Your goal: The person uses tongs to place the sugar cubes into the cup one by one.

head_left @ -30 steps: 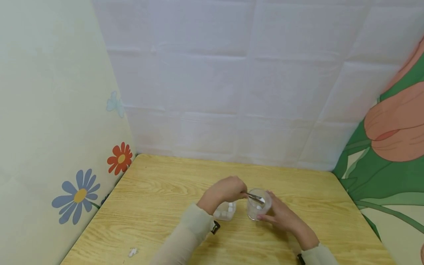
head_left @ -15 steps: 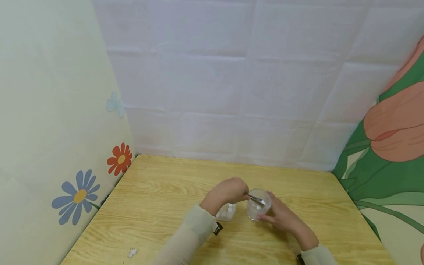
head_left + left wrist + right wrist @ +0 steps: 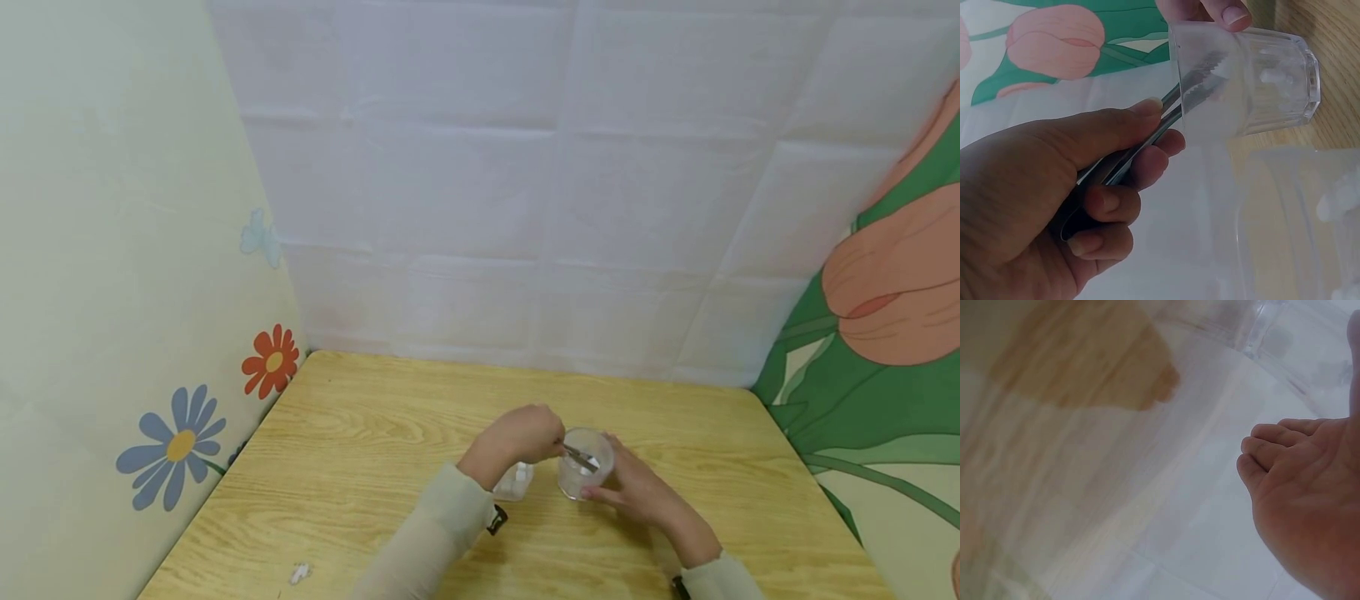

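Note:
My left hand [image 3: 525, 433] grips small metal tongs [image 3: 1113, 164], thumb on one side and fingers curled round the other. Their serrated tips reach past the rim into a clear glass [image 3: 1279, 81], which tapers to a faceted base. A whitish lump shows through the wall near its bottom. From the right, my right hand [image 3: 637, 487] holds this glass, thumb in front and fingers at the far side. Just left of the glass, partly under my left wrist, a clear plastic container [image 3: 514, 492] holds several white cubes.
A scrap of white [image 3: 300, 572] lies on the wooden table [image 3: 390, 417] at the front left. Behind the table hangs a white creased cloth [image 3: 465, 200]; flower-printed panels [image 3: 180, 446] stand at both sides.
My left hand has shifted slightly right and toward me, and the tongs' tips sit a little lower in the glass. The right hand and glass have stayed nearly still.

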